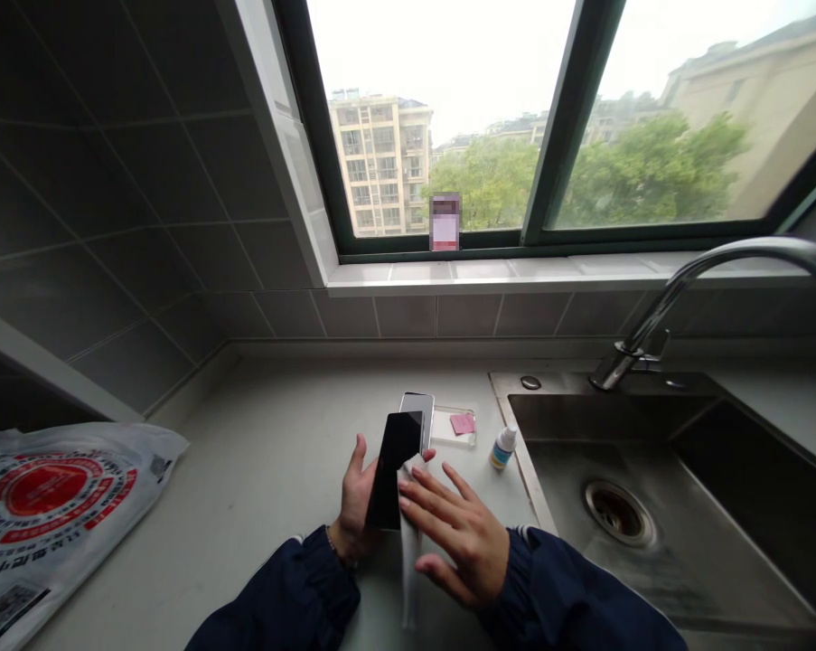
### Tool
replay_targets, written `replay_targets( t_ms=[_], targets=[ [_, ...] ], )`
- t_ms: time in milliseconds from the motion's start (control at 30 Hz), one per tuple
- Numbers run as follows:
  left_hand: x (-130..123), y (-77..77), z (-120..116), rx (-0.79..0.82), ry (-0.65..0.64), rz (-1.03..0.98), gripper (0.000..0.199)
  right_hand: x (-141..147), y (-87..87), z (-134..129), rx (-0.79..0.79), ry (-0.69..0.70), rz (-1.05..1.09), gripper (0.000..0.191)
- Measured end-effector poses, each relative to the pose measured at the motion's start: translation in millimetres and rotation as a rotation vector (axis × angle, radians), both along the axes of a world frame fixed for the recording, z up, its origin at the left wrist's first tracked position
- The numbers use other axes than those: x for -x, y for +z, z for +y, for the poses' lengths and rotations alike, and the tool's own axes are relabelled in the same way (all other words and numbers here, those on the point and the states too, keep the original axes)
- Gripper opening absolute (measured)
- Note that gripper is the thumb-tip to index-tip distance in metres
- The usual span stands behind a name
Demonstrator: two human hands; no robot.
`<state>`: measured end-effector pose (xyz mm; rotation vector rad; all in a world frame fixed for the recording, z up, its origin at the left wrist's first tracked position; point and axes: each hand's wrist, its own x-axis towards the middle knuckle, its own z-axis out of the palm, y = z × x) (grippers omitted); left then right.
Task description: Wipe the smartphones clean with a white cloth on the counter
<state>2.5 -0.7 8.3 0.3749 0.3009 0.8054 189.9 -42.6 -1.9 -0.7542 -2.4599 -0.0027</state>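
A black phone (395, 452) rests in my left hand (357, 500), which is wrapped round it from beneath, thumb at the left edge and fingertips showing past the right edge. My right hand (458, 533) presses a white cloth (409, 551) against the right part of the dark screen, and the cloth hangs down below. Behind the phone, a silvery flat device (418, 403) lies on the counter. Beside it is a clear case (456, 438) with a pink piece (462, 423) on it. A small white bottle (503, 448) with a coloured label stands to the right.
The pale counter (265, 470) runs under the window. At the right is a steel sink (624, 461) with a curved faucet (644, 316). A white plastic bag (61, 506) with red print lies at the far left.
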Motion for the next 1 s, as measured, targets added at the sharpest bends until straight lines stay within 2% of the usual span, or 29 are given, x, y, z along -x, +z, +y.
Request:
replay_targets(
  t_ms=[167, 500, 800, 1000],
  targets=[
    [0.0, -0.6, -0.2, -0.016, -0.043, -0.022, 0.081, -0.9, -2.2, 2.9, 0.0, -0.042, 0.0, 0.056],
    [-2.1, -8.4, -0.3, -0.074, -0.108, -0.032, 0.073, -11.5, -10.1, 16.2, -0.008, -0.269, 0.044, 0.063],
    [-9.5, -12.4, -4.4, -0.08, -0.073, 0.051, 0.072, -12.8, -21.1, 22.3, 0.001, -0.36, 0.038, 0.066],
    [-8.7, -15.6, -7.6, -0.124, -0.155, 0.16, 0.074, -10.8, -18.0, 19.6, -0.002, -0.405, 0.038, 0.068]
  ],
)
